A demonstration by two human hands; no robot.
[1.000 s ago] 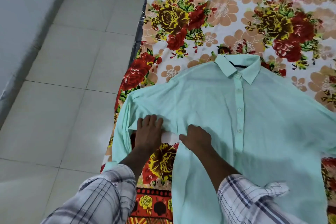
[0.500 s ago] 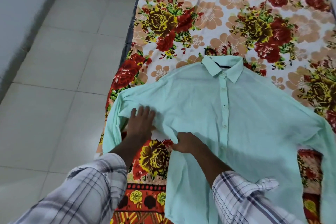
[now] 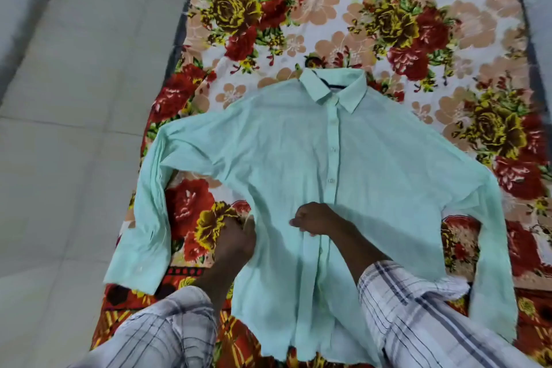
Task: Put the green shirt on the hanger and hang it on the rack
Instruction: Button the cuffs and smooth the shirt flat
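A pale green button-up shirt (image 3: pixel 343 164) lies flat, front up, on a floral bedsheet, collar away from me and both sleeves spread out and bent down. My left hand (image 3: pixel 236 239) pinches the shirt's left side edge below the armpit. My right hand (image 3: pixel 316 218) is closed on the front fabric beside the button placket, bunching it slightly. No hanger or rack is in view.
The floral sheet (image 3: pixel 328 9) covers a low mattress whose dark left edge (image 3: pixel 176 39) borders a pale tiled floor (image 3: pixel 74 128). A grey wall base runs along the far left. My plaid sleeves fill the bottom of the frame.
Both hands have moved down the shirt toward me. The left hand went from flat on the sleeve to pinching the side edge. The right hand shifted rightward to the placket.
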